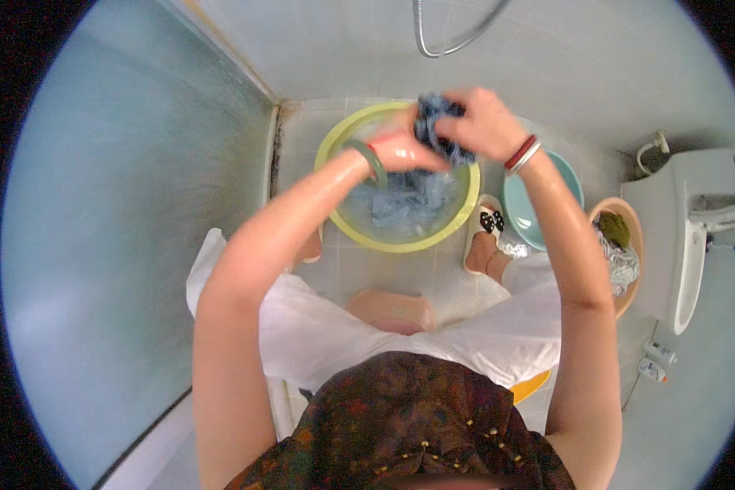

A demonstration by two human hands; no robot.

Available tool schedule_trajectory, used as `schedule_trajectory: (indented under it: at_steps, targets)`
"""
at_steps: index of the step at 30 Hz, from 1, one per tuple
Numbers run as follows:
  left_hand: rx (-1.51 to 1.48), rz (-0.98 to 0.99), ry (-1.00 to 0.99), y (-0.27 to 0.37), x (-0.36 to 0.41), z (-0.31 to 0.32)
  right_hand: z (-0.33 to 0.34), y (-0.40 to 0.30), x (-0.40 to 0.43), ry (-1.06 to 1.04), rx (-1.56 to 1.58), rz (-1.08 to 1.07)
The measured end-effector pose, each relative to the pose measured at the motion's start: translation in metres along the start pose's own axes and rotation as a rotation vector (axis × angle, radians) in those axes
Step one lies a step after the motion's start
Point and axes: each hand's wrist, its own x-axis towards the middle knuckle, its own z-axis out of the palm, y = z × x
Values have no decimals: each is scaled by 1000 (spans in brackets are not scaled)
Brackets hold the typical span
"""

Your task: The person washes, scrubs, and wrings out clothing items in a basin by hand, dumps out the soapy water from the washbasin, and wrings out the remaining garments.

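Observation:
Between my two hands is a bunched, wet dark-blue cloth (439, 122), raised above a yellow-green plastic basin (398, 246). My left hand (404, 147) presses against its left and lower side, partly blurred. From the right, my right hand (481, 122) grips it with thumb and fingers. Cloudy water fills the basin, and a blue garment (407, 205) lies soaking in it below my hands. Part of the held cloth is hidden by my fingers.
A light-blue basin (530, 226) stands right of my slippered foot (485, 245). Beyond it, a peach basin (634, 269) holds clothes beside a white washbasin (689, 282). A pink plastic stool (392, 309) sits between my legs. Frosted glass (141, 214) rises at left; a shower hose (425, 43) hangs ahead.

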Motion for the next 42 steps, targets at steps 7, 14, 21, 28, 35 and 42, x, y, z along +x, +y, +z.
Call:
schedule_trajectory:
  at_steps: [7,14,21,28,35,42]
  targets:
    - [-157,301,307,126,-33,-39,-50,-8,-64,419,908,-223]
    - [-510,385,265,237,-78,-46,163,46,-39,559,297,1]
    - [-638,478,253,228,-90,-56,157,81,-7,717,1322,-133]
    - [-243,-63,492,30,-73,-58,-16,-12,-21,463,1147,164]
    - [104,146,375,-28,-57,-1,-56,-78,-27,468,1367,142]
    - [74,504,451,-12,-33,71,-59,-96,-47,210,1007,-52]
